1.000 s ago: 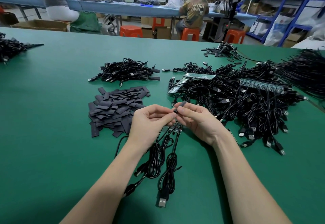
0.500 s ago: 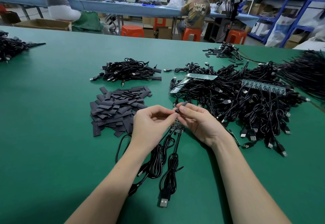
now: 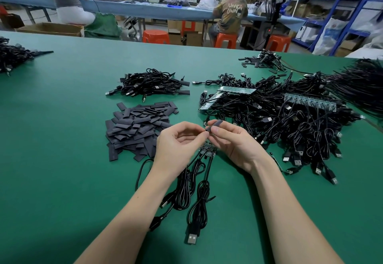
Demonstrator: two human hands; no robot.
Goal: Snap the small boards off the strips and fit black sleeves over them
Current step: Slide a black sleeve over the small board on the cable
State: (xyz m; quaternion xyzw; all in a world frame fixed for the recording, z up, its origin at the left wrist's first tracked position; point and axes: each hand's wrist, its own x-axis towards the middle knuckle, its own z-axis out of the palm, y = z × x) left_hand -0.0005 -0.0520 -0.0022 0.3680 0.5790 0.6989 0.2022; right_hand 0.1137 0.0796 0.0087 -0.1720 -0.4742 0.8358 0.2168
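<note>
My right hand [image 3: 234, 141] pinches a flat black sleeve [image 3: 215, 124] between thumb and fingers, a little above the table. My left hand [image 3: 178, 143] meets it, fingertips pinching at the sleeve's near end; what they hold there is hidden. Under both hands lies a short strip of small boards [image 3: 208, 149] with black USB cables [image 3: 196, 199] running toward me. A pile of loose black sleeves [image 3: 136, 129] sits left of my hands. Longer board strips [image 3: 308, 102] lie on the cable heap to the right.
A large tangle of black USB cables [image 3: 290, 122] fills the right of the green table [image 3: 62, 160]. A smaller cable bundle [image 3: 149, 86] lies behind the sleeves, another [image 3: 12, 56] at the far left. People sit at a bench beyond the table.
The hands stay together over the short strip; the sleeve in my right hand now sticks out a bit more above the fingers. Otherwise little has moved.
</note>
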